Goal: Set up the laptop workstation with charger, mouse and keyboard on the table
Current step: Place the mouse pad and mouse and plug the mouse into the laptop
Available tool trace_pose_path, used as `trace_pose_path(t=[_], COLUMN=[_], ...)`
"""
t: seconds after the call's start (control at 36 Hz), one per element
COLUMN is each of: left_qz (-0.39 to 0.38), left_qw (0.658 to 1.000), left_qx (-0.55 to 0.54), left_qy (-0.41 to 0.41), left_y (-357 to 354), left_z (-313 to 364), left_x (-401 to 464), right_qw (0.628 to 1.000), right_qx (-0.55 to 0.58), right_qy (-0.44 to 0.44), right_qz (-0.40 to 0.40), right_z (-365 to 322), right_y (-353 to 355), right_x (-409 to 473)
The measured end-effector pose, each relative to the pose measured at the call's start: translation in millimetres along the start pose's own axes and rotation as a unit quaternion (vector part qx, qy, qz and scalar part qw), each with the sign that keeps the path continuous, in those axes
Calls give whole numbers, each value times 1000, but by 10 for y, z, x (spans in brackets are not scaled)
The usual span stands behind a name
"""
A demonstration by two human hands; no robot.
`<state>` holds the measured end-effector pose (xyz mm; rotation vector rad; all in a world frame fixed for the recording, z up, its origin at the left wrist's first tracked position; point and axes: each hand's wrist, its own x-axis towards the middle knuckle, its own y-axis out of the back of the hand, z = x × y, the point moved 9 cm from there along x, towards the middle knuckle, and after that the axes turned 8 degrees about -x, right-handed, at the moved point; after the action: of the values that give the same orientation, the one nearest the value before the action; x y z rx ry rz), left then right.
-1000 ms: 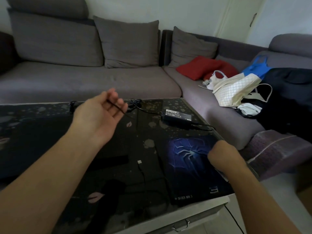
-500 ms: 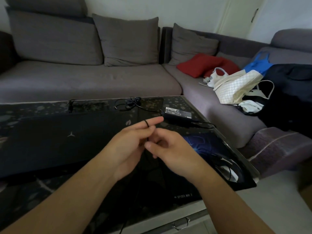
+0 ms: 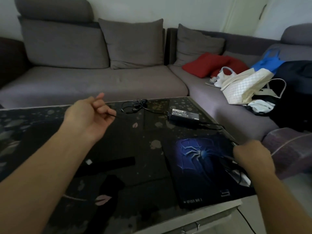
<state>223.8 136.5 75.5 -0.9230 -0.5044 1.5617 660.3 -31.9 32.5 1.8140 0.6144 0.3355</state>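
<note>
My left hand (image 3: 91,114) is raised over the dark glass table (image 3: 152,132), its fingers pinching a thin black cable (image 3: 112,114). My right hand (image 3: 251,154) is closed at the right edge of the blue spider mouse pad (image 3: 199,159), gripping the same thin cable. Just below that hand, the black-and-white mouse (image 3: 243,180) lies on the pad, partly hidden. The black charger brick (image 3: 184,114) lies at the far right of the table with its lead coiled (image 3: 135,105) near the far edge. A small pale plug (image 3: 88,161) rests on the glass. The laptop is hard to make out.
A grey corner sofa (image 3: 101,81) wraps around the far and right sides of the table. On it lie a red cushion (image 3: 207,65), white bags (image 3: 244,85) and dark clothing (image 3: 295,92). A drawer handle (image 3: 196,227) shows under the table's near edge.
My hands were together over the table's middle half a second ago. They have moved apart, the left up and to the far left, the right out to the mouse pad's right edge.
</note>
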Motion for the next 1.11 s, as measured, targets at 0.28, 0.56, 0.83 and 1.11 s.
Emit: trace_pose_path(t=[0.28,0.56,0.83,1.11], left_qz=[-215,-217,-193,-352], left_qw=[880,731,757,334], left_qx=[409,644,623,860], left_qy=[107,65,31,-157], left_y=[-285,214,297,234], left_z=[-1272,-1347,-1089,-1117], left_x=[-713,-520,-126,71], right_qw=[852,610,755,895], right_qx=[355,692,588,250], right_qy=[199,-21,59,304], right_qz=[-330,-386,-283,-211], right_z=[-1819,-1934,-2241,-2846], right_y=[-547,-626,-577,-1390], right_x=[-1250,-650,-543,-544])
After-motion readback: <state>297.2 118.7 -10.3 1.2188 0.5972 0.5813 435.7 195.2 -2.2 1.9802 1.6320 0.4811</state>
